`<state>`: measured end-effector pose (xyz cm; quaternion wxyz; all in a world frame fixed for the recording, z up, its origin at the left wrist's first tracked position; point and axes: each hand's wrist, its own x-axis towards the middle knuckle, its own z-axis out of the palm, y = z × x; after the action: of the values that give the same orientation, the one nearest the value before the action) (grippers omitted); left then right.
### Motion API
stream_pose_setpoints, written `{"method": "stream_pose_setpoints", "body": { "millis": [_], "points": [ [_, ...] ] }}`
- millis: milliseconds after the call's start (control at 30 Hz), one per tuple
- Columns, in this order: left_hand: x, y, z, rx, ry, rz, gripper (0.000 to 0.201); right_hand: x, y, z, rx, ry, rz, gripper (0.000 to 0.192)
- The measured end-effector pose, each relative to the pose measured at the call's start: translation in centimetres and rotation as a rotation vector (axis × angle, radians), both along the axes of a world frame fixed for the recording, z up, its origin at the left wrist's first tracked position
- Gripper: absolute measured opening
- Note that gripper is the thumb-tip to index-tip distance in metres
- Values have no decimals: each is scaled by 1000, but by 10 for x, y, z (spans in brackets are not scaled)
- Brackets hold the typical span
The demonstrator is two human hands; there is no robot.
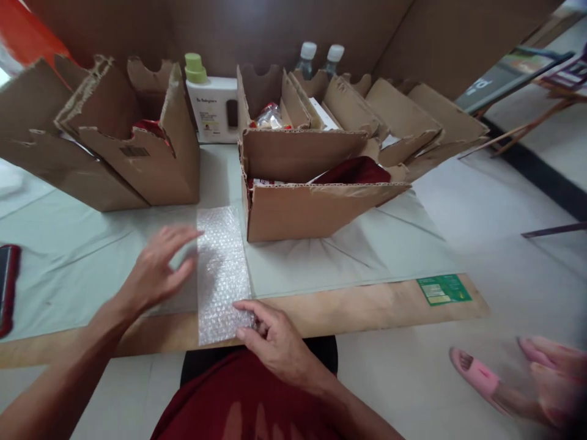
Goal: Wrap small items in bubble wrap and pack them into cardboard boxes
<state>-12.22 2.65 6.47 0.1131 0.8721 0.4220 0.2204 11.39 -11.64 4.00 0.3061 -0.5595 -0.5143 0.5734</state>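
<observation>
A narrow strip of clear bubble wrap lies flat on the table, its near end over the bare wooden edge. My left hand hovers at the strip's left side, slightly blurred, with thumb and forefinger spread and nothing between them. On the lower right corner of the wrap rests my right hand; its forefinger and thumb are apart on the plastic, the other fingers curled. Just beyond the wrap stands a long cardboard box with dark red cloth inside.
Several cut cardboard boxes line the back, beside a white detergent bottle with a green cap. Two clear bottles stand behind. A phone lies at far left, a green label at right. Another person's foot in a pink slipper shows.
</observation>
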Motion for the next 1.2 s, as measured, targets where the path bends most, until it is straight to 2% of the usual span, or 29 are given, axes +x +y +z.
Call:
{"method": "stream_pose_setpoints", "body": {
  "millis": [67, 133, 200, 233, 333, 400, 467, 533, 600, 700, 767, 833, 900, 1067, 1133, 1200],
  "points": [
    [-22, -49, -8, -50, -103, -120, 36, 2, 0, -2, -74, 115, -19, 43],
    [-32, -88, -16, -133, -73, -173, 49, 2, 3, -3, -139, 237, -37, 43],
    [-27, -111, -24, -83, -66, -159, 57, 1, 7, -2, -191, 342, -58, 42],
    [-22, -115, -27, -29, -77, -138, 53, 0, 8, -2, -208, 383, -71, 41],
    [-4, -107, -33, 24, -161, -60, 35, -2, 11, -4, -224, 467, -108, 40],
    [3, -97, -33, -68, -226, 30, 26, -1, 9, -7, -209, 503, -119, 44],
    [4, -89, -32, -197, -266, 169, 26, 2, 4, -9, -136, 483, -151, 47],
    [5, -85, -31, -319, -278, 277, 36, 5, -1, -9, 41, 361, -216, 41],
    [6, -82, -30, -409, -289, 329, 44, 8, -2, -7, 337, 133, -223, 31],
    [10, -78, -32, -458, -295, 370, 51, 8, 8, -3, 803, -289, -23, 28],
    [13, -76, -34, -444, -282, 380, 50, 5, 21, -4, 946, -536, 165, 30],
    [14, -77, -37, -404, -271, 367, 47, 2, 34, -9, 969, -701, 305, 31],
    [14, -81, -40, -302, -274, 338, 42, 0, 45, -15, 967, -768, 378, 30],
    [9, -97, -38, 123, -209, 174, 47, 1, 58, -14, 901, -702, 447, 29],
    [6, -100, -36, 146, -169, 85, 44, 3, 62, -8, 815, -655, 489, 28],
    [3, -99, -36, 84, -182, 45, 38, 5, 66, -2, 739, -601, 511, 25]
  ]
}}
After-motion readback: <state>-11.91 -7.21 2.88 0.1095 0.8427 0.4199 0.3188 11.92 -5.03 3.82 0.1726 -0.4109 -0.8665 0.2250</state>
